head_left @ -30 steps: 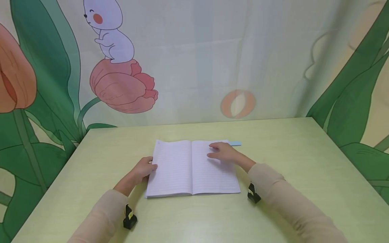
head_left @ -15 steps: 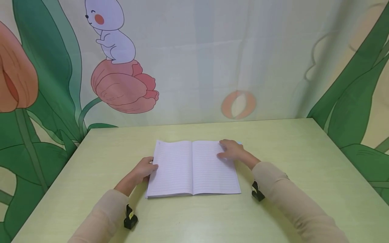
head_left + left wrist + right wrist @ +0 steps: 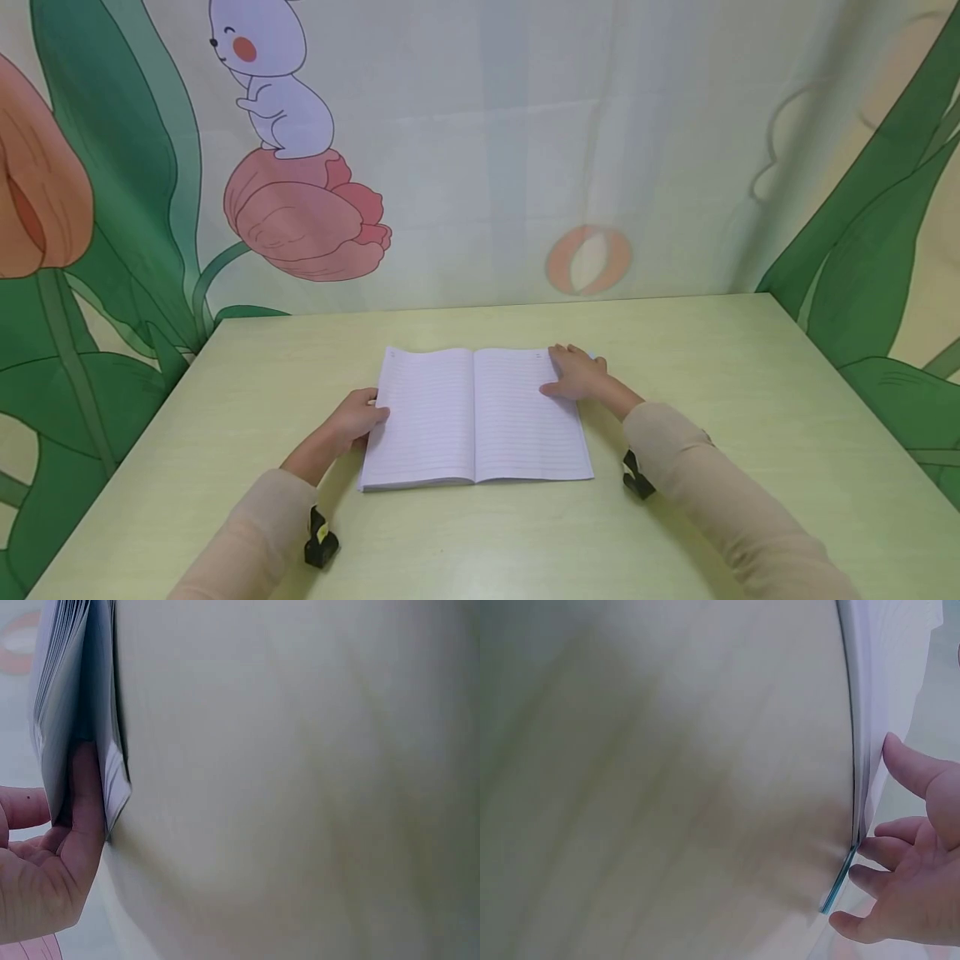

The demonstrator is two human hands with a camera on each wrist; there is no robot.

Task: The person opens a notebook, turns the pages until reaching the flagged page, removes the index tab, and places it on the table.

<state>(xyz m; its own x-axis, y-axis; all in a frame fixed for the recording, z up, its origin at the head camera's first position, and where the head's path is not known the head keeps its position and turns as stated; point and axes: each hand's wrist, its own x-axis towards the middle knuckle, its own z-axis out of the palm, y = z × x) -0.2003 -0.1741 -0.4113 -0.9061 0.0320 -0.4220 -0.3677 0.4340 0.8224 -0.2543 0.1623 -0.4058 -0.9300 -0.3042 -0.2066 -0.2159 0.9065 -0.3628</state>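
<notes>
An open lined notebook (image 3: pixel 431 417) lies on the table, both pages facing up. At its left edge my left hand (image 3: pixel 354 417) pinches a stack of the left pages, thumb on top and fingers beneath; the left wrist view shows the fingers (image 3: pixel 86 787) tucked between the layers of paper. My right hand (image 3: pixel 577 373) rests at the upper right corner of the right page, fingers spread. In the right wrist view the thumb (image 3: pixel 911 765) touches the page, and other fingertips lie beside a blue strip (image 3: pixel 838 881) sticking out of the notebook. The head view mostly hides this strip behind the hand.
The pale table (image 3: pixel 480 542) extends around the notebook. Behind it hangs a cloth (image 3: pixel 465 167) printed with a white animal, tulips and leaves. Black wrist devices hang from both sleeves (image 3: pixel 682 450).
My right hand has slid right across the page to its upper right corner, now covering most of the blue strip. The left hand and notebook have stayed in place.
</notes>
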